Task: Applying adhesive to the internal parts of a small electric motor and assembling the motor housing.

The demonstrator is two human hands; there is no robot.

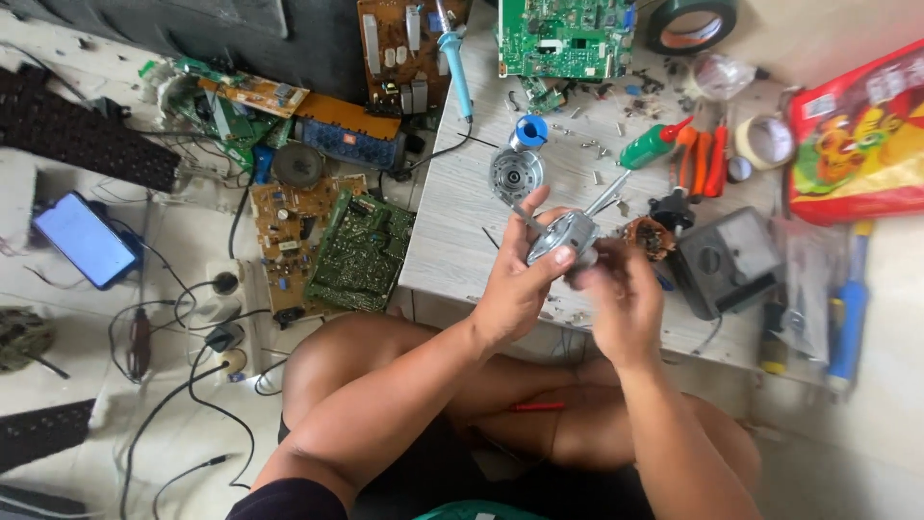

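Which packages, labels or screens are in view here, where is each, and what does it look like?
Glossy red plastic bag: table's far right edge, yellow and green cartoon print.
Lit smartphone screen: on the floor at far left, dark rectangular body, pale blue-white display.
Grey box-shaped meter: on the table right of the hands, pale window on its face.

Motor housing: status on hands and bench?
Both hands on silver motor housing, left hand gripping, right hand alongside. Second round motor part on table. Nothing between.
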